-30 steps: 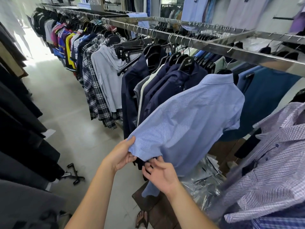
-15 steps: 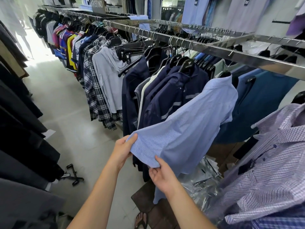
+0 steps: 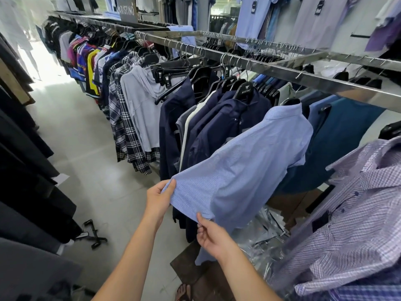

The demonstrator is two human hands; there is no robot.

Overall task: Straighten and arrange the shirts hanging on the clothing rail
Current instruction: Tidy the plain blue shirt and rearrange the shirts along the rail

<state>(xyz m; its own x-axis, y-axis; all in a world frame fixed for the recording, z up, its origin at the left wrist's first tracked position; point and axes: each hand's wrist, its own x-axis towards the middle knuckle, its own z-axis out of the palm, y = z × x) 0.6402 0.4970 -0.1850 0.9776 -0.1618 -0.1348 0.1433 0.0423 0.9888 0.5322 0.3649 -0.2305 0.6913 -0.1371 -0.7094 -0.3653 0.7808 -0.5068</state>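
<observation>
From the head camera, a light blue shirt [image 3: 249,170] hangs on a black hanger [image 3: 293,102] from the metal clothing rail [image 3: 271,69], its lower part drawn out at a slant toward the person. The left hand [image 3: 159,199] pinches the hem's left corner, thumb on top. The right hand [image 3: 211,234] pinches the same hem lower and to the right. Navy jackets [image 3: 217,127] hang just behind the shirt, and a purple checked shirt [image 3: 351,213] hangs to its right. Loose black hangers [image 3: 93,233] lie on the floor [image 3: 86,148].
</observation>
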